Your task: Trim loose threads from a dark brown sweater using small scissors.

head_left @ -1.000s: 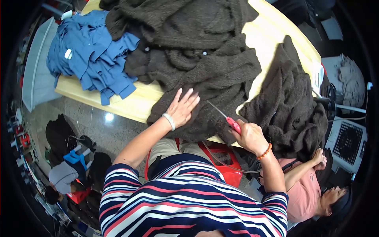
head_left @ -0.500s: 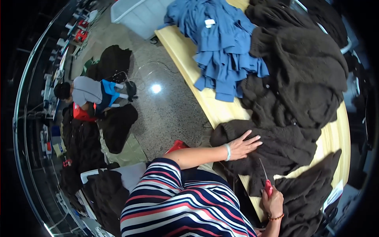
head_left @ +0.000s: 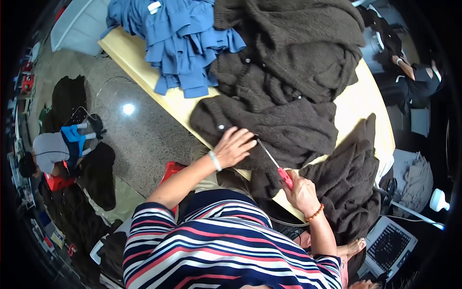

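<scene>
A dark brown knitted garment [head_left: 269, 130] with a button showing lies on top of the table, in front of me. My left hand [head_left: 234, 147] rests on its near edge, fingers stretched out over the knit. In my right hand [head_left: 302, 192] is a red-handled tool [head_left: 285, 178] with a thin metal blade. Its tip points at the cloth, close by my left fingertips. Whether it is a pair of closed scissors I cannot tell. More brown knitwear [head_left: 344, 183] spreads beside my right forearm.
Blue garments [head_left: 178, 48] and a large brown knit heap [head_left: 298, 43] cover the far part of the pale table [head_left: 370, 103]. A seated person [head_left: 50, 149] is at the left, another person [head_left: 421, 79] at the right. Someone's hand [head_left: 356, 246] is near a keyboard device [head_left: 389, 243].
The view has swung, so the table sits further left. My right hand has brought the tool's tip up to my left fingertips at the garment's edge.
</scene>
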{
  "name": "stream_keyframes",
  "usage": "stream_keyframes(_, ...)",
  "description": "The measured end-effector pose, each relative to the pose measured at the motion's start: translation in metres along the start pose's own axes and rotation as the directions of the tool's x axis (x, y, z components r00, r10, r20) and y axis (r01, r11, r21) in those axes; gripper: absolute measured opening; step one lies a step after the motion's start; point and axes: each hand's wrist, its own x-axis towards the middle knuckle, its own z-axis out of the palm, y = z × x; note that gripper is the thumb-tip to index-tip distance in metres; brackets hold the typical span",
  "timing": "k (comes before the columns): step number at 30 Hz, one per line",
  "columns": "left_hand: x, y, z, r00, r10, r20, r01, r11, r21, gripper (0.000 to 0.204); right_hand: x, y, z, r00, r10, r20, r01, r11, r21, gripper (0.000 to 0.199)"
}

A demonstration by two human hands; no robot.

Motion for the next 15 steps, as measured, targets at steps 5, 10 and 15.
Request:
stream_keyframes(5,-0.008,-0.017,-0.011,0.929,-0.358,-0.099,0.367,0.925,0.103,0.047,-0.001,-0.001,0.006,1.000,0.001,-0.015,-0.001,1.000,0.028,0.027)
stream_keyframes(10,-0.004,-0.026,-0.002,0.927,-0.372,0.050,0.362,0.922,0.139,0.042,0.014,-0.017,0.013,0.985,-0.170,-0.003,0.169,0.981,-0.093,0.024)
stream_keyframes(15,-0.004,-0.031,-0.003,0.942,-0.330,0.064,0.323,0.942,0.091,0.045,0.044,-0.034,0.023,0.965,-0.262,-0.016,0.260,0.964,-0.062,0.024)
